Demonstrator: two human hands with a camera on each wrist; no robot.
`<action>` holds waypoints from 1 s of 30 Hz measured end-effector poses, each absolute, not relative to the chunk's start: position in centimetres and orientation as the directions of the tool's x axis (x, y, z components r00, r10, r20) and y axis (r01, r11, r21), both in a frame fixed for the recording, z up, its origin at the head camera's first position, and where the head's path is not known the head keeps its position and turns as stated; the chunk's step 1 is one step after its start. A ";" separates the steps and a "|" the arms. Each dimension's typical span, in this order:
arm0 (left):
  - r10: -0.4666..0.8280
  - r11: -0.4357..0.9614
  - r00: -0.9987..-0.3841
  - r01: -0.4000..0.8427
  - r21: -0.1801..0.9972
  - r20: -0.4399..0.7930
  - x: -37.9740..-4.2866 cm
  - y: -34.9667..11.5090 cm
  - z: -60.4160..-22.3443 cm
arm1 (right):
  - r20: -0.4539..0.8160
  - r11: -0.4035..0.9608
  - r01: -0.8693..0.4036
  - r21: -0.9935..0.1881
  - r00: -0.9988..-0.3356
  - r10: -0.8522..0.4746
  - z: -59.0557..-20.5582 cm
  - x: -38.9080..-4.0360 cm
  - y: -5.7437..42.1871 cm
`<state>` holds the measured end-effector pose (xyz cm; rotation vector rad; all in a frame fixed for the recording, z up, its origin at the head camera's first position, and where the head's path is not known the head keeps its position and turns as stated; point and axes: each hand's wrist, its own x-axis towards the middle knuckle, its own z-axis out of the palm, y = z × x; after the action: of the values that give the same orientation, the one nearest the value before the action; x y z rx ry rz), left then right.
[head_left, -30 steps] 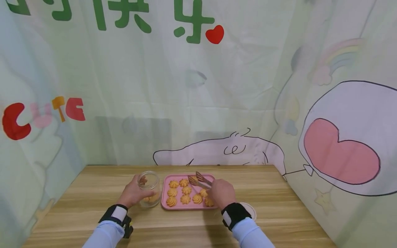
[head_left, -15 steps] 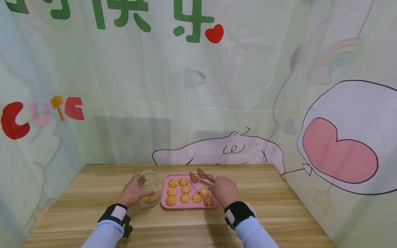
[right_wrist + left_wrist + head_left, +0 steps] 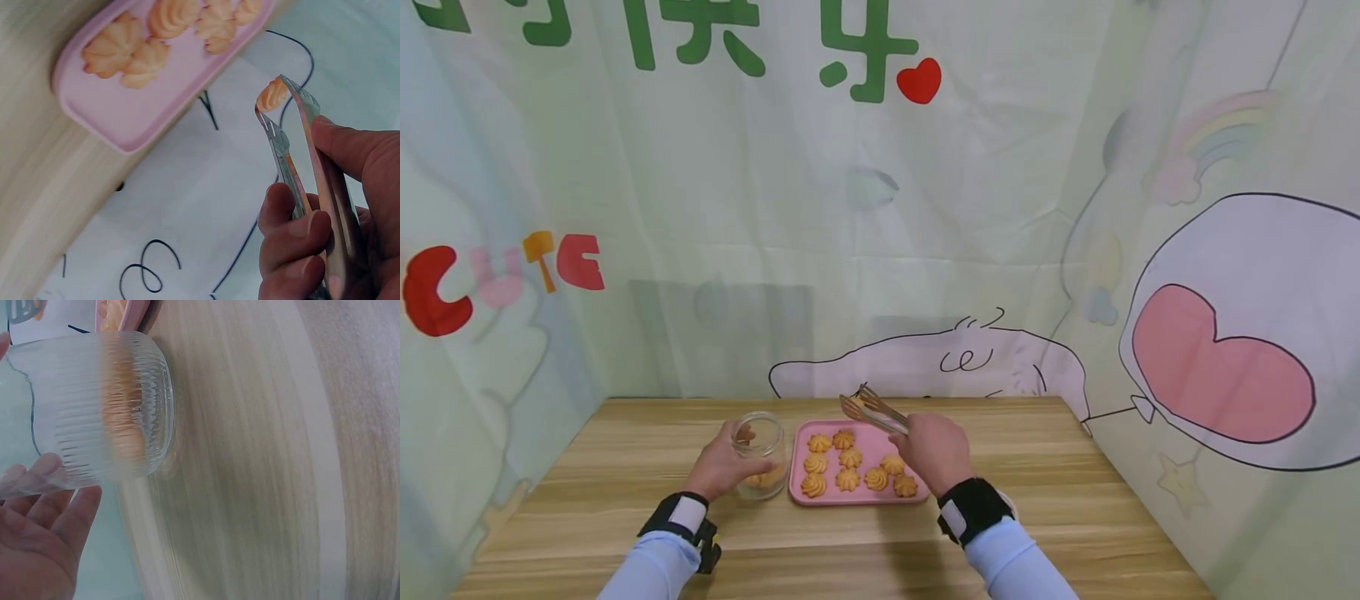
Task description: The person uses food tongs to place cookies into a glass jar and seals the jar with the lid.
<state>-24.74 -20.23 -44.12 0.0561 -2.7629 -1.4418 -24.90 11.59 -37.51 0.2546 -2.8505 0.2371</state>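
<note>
A clear ribbed glass jar (image 3: 81, 412) stands without a lid on the table, with several cookies (image 3: 125, 419) at its bottom. My left hand (image 3: 724, 467) holds its side, fingers and thumb curved round the glass. My right hand (image 3: 936, 452) grips metal tongs (image 3: 889, 415) raised above the back of a pink tray (image 3: 880, 442). Between the tong tips a ridged cookie (image 3: 272, 95) is pinched, clear of the tray; the right wrist view shows this best. Several piped golden cookies (image 3: 850, 458) lie on the tray, just right of the jar.
The wooden table (image 3: 820, 554) ends at a printed cloth backdrop (image 3: 715, 208) behind the tray. A pale round object (image 3: 1009, 503) lies mostly hidden behind my right wrist. Bands with devices (image 3: 679, 521) wrap both wrists.
My right hand has raised the tongs with a cookie off the back right of the tray, then shifted them leftward. My left hand and the jar stay put.
</note>
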 end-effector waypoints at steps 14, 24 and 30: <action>-0.033 0.577 -0.999 -0.001 0.817 0.022 -24.7 -20.4 -44.1 | 0.294 0.962 -0.241 -0.126 -0.936 -0.196 -35.0 -23.6 9.1; -0.026 0.568 -0.999 0.006 0.823 0.025 -24.6 -20.4 -44.0 | 0.342 0.937 -0.337 -0.095 -0.895 -0.287 -33.4 -22.3 6.5; -0.023 0.574 -0.999 0.008 0.819 0.025 -24.6 -20.3 -43.8 | 0.343 0.915 -0.387 -0.117 -0.880 -0.329 -32.9 -21.7 5.3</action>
<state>-24.62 -20.26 -43.78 0.0131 -2.7575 -1.4350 -21.70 5.32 -32.93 0.5296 -2.7578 0.2615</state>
